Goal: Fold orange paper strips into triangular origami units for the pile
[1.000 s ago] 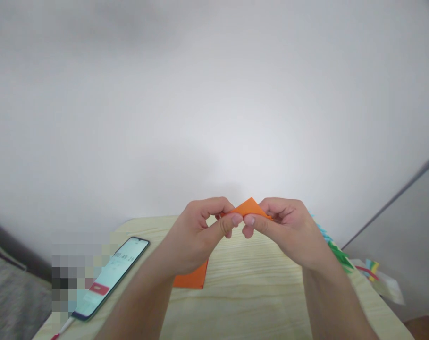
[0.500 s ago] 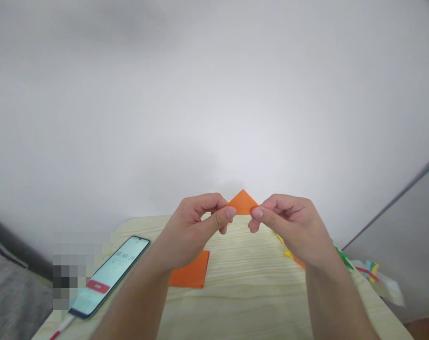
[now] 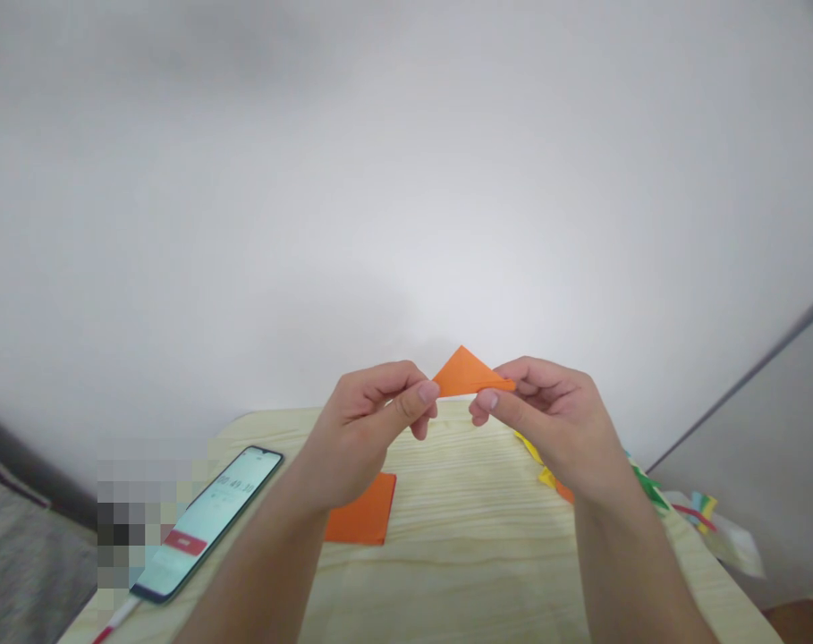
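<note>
Above the far part of the table I hold up a small orange paper triangle point(image 3: 466, 370), its point upward and its long edge low. My left hand point(image 3: 385, 411) pinches the left corner between thumb and forefinger. At the other end my right hand point(image 3: 537, 407) has its thumb under the long edge and its fingers behind the right corner. A narrow folded strip shows along the lower right edge of the triangle. Partly behind my left wrist, a stack of orange paper squares point(image 3: 364, 514) lies on the table.
At the left lies a phone point(image 3: 211, 519) with a running timer and a cable plugged in. Yellow paper pieces point(image 3: 546, 477) and green paper point(image 3: 651, 487) lie by my right forearm. A clear plastic bag point(image 3: 738, 541) is at the table's right edge. A white wall point(image 3: 406, 197) stands behind.
The triangle has risen slightly and tilted, and more of its right corner now shows. My right thumb has slid down off its face to the lower edge.
</note>
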